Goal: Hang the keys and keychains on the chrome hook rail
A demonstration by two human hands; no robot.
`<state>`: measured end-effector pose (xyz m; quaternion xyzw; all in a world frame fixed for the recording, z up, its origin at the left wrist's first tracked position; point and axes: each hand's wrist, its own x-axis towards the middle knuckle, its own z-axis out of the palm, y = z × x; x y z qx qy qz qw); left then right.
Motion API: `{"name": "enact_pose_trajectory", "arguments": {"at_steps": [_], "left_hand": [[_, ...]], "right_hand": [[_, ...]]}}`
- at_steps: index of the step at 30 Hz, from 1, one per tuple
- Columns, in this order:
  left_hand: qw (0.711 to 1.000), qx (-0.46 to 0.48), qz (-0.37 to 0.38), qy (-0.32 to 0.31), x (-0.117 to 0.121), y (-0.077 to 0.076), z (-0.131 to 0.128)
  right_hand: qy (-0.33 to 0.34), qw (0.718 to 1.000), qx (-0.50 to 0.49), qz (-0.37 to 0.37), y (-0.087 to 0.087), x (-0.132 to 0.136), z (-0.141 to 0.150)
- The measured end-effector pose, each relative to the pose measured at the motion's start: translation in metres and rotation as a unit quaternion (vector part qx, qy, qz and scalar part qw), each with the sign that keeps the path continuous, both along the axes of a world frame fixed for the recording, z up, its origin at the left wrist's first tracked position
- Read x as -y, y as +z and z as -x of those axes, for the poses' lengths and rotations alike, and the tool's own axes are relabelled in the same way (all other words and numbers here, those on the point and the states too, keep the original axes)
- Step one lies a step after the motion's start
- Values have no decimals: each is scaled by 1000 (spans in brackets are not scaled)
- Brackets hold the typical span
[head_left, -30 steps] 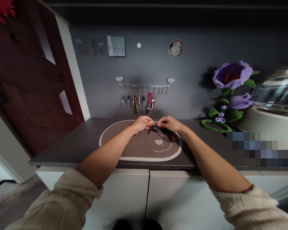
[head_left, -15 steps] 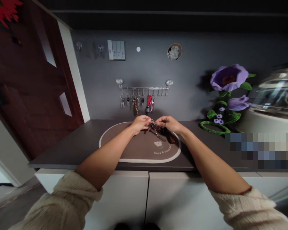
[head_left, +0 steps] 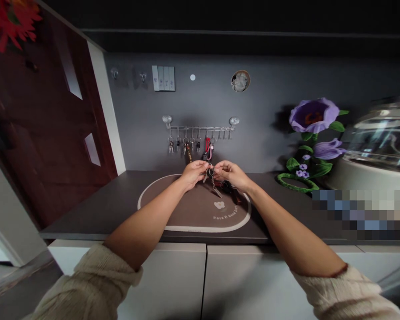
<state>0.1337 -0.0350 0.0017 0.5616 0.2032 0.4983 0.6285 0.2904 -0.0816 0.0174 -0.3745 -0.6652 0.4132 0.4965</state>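
Note:
My left hand (head_left: 195, 174) and my right hand (head_left: 231, 174) meet above the brown oval mat (head_left: 183, 213). Both are closed in a pinch on one keychain (head_left: 214, 180), whose ring sits between the fingertips while a short chain with a flat metal piece dangles below. Just behind my fingers, several sets of keys (head_left: 186, 144) hang from a clear hook rail (head_left: 200, 128) on the wall. A red strap (head_left: 207, 144) and a pink loop hang there too. Dark items with a brown piece (head_left: 235, 194) show beneath my right hand, partly hidden by it.
Purple artificial flowers (head_left: 315, 116) stand on the dark counter (head_left: 96, 202) to the right, beside a large appliance with a clear lid (head_left: 383, 138). Overhead runs a dark cabinet (head_left: 220, 33). A dark red door (head_left: 53, 133) is at left; switches (head_left: 163, 78) are on the wall.
The view has tilted up slightly, so the scene sits lower. Both hands stay on the keychain, a little nearer the hanging keys, and the dangling chain has swung to hang more steeply.

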Motion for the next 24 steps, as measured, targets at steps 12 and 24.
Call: {"name": "enact_pose_trajectory", "arguments": {"at_steps": [12,24], "left_hand": [[999,17,-5,38,6,5,-3],[998,-5,-5,59,7,7,-1]], "right_hand": [[-36,994,70,-70,-1,1,8],[-112,973,109,-172,7,-2,3]]}}
